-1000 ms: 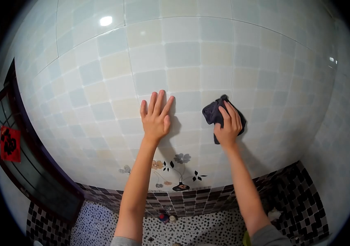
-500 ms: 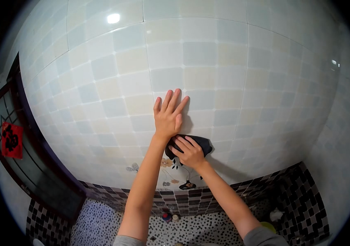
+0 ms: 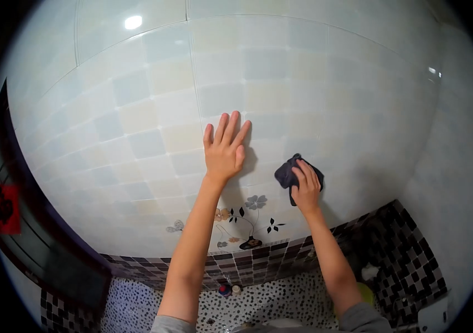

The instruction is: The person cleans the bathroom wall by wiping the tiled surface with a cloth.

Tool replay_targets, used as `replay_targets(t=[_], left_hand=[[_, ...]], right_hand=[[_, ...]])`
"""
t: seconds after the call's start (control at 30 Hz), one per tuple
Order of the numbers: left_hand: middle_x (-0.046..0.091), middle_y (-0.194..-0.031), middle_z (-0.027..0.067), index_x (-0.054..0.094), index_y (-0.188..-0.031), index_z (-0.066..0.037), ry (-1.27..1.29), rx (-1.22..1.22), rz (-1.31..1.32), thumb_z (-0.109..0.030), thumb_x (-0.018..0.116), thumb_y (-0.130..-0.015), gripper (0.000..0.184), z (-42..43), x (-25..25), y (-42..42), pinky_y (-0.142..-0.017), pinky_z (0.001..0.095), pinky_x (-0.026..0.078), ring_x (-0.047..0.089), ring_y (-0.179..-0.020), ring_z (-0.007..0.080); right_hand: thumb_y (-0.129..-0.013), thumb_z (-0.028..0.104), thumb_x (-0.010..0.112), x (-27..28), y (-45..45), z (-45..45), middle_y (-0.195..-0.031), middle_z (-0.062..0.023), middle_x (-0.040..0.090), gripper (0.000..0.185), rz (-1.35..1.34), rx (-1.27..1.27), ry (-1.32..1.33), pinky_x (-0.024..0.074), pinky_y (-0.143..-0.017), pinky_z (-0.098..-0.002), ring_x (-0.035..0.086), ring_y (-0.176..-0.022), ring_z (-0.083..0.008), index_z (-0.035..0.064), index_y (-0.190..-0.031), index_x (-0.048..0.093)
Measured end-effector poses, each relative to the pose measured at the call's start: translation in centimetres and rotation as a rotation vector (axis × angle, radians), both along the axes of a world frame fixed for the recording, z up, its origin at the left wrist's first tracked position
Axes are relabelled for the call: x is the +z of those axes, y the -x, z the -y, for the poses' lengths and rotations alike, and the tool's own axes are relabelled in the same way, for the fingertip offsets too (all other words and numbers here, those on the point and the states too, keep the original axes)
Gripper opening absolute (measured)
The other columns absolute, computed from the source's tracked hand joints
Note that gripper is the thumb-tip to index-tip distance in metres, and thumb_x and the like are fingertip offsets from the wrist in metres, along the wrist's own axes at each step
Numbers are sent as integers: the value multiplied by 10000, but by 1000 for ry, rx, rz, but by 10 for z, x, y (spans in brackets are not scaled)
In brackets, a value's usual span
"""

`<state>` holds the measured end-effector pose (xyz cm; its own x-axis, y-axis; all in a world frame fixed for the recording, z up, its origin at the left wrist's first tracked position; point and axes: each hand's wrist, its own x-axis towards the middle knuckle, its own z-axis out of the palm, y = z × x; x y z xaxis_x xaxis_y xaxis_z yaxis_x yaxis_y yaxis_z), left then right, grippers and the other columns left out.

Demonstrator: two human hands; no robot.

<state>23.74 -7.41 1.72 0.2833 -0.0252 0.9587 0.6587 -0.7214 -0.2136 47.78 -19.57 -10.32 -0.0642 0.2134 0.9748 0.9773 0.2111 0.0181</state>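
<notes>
My left hand (image 3: 225,150) lies flat against the tiled wall (image 3: 170,105), fingers spread and holding nothing. To its right and a little lower, my right hand (image 3: 307,184) presses a dark grey cloth (image 3: 287,173) onto the pale checked tiles. The cloth is bunched, and its folds stick out above and to the left of my fingers. Between my forearms, a flower-in-vase design (image 3: 251,242) shows on the lower wall.
A dark-framed door (image 3: 48,238) with a red paper sign (image 3: 5,208) stands at left. Dark mosaic tile (image 3: 247,266) bands the wall base. Small bottles (image 3: 225,290) stand on the pebble-patterned floor (image 3: 131,305). A yellow-green basin (image 3: 366,294) is partly behind my right arm.
My right hand has slid the cloth right and slightly up across the wall, uncovering more of the flower design. My left hand stays flat in about the same place. The view has shifted slightly.
</notes>
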Motion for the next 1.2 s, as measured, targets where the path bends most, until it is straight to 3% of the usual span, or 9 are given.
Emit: replay_targets(t=[0.13,0.23,0.33,0.53,0.7,0.9,1.0,1.1,1.2], left_hand=[[480,-1627,102,654,-1456,-206,69,-86,13,-291,279,-1052,557,7,0,0,-1271,501,132,391,-1537,308],[523,-1564,151,674,-1402,-136,138,-358,-36,-247,442,-1007,471,20,-25,-11,-1227,532,263,444,-1484,355],[505,-1564,185,645,-1409,-103,261,-552,-214,-171,632,-926,488,46,-53,-27,-1165,524,381,470,-1455,370],[414,-1639,199,406,-1588,-103,679,-840,-121,-155,746,-913,757,85,-79,-77,-1207,504,358,443,-1468,413],[639,-1420,177,239,-1681,-118,1040,-1070,44,-304,845,-886,1016,89,-77,-122,-1184,452,373,591,-1320,291],[621,-1444,200,229,-1686,-136,1246,-1284,40,-260,870,-859,1054,99,-59,-177,-1195,447,375,582,-1347,313],[609,-1439,161,206,-1693,-144,1084,-1287,89,-234,874,-850,1079,105,-54,-208,-1184,439,381,579,-1322,263],[600,-1429,130,186,-1699,-155,1313,-1378,59,-200,880,-837,1107,118,-46,-217,-1159,427,392,579,-1297,239],[643,-1351,124,202,-1695,-143,1233,-1286,84,-255,898,-830,1117,119,-43,-227,-1119,381,413,590,-1252,231]], right_hand=[[-774,-97,614,-14,14,13,-1403,-205,623,631,-368,105,39,494,-1081,-492,610,-1260,-444,68,-1382,571],[-807,-71,618,-19,18,20,-1365,-235,635,620,-542,188,82,484,-1090,-473,609,-1265,-452,38,-1414,559],[-805,-73,637,-17,20,22,-1338,-225,652,595,-599,268,63,492,-1081,-451,631,-1250,-423,28,-1390,580],[-810,-67,690,6,12,39,-1315,-189,671,583,-625,398,-14,503,-1067,-401,665,-1222,-325,-2,-1380,587],[-892,-15,696,24,-20,56,-1344,-151,640,547,-780,620,-5,461,-1103,-370,618,-1262,-242,-20,-1417,541],[-918,13,691,37,-81,70,-1360,-121,605,564,-856,787,39,422,-1131,-356,582,-1278,-214,-10,-1447,497],[-919,12,684,37,-108,76,-1374,-116,591,583,-875,862,61,413,-1139,-357,570,-1288,-212,0,-1464,479],[-921,-1,673,41,-127,77,-1388,-118,582,602,-876,940,121,413,-1143,-359,566,-1299,-215,11,-1483,459],[-930,19,682,42,-138,72,-1386,-122,590,575,-956,1041,136,424,-1138,-368,576,-1294,-219,11,-1467,479]])
